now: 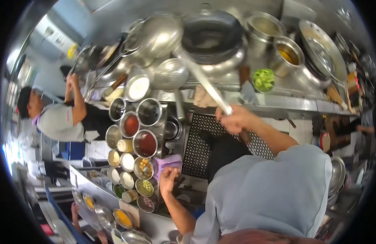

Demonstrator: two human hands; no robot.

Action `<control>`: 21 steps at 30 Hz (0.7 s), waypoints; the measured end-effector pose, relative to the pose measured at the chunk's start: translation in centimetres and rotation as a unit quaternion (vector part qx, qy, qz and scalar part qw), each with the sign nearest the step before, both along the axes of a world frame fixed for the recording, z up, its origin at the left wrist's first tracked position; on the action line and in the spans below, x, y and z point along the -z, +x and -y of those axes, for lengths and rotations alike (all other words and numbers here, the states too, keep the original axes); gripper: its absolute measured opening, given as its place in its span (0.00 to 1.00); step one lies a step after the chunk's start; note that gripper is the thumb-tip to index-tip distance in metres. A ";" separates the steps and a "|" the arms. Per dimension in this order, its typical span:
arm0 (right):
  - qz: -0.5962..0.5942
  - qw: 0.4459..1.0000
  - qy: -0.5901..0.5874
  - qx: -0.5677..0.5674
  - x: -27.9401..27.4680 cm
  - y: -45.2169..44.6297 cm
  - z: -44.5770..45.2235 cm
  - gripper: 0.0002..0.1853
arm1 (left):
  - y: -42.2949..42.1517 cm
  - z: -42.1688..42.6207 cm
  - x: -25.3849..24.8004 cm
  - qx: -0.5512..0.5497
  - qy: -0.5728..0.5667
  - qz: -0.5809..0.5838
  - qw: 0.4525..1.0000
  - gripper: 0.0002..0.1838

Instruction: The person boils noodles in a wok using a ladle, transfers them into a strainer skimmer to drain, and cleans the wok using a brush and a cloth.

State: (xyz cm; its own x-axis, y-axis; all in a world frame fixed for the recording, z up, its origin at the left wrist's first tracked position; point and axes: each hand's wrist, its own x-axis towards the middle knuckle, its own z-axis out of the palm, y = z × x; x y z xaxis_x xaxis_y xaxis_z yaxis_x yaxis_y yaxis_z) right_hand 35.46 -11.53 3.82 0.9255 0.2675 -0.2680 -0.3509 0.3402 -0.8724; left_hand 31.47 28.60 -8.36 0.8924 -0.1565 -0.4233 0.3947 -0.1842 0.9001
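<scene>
My right hand is wrapped round the long handle of a big steel ladle, whose bowl is raised at the back left, beside a black wok. Beside the purple cloth, my left hand has its fingers curled together; anything inside them is hidden. Bowls of food stand left of it, among them one of red sauce, one of chopped green pieces and one of pale yellow-brown pieces. A perforated skimmer lies below the ladle's bowl.
Lettuce in a bowl and a steel pot of amber liquid stand at the back right. A co-worker works at the left, holding utensils. A black perforated mat covers the floor. More bowls stand at the lower left.
</scene>
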 end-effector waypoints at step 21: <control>-0.060 0.787 -0.584 0.190 4.4 0.1 25.9 0.34 | 6.1 17.1 8.3 -0.156 -0.170 -0.144 0.962 0.16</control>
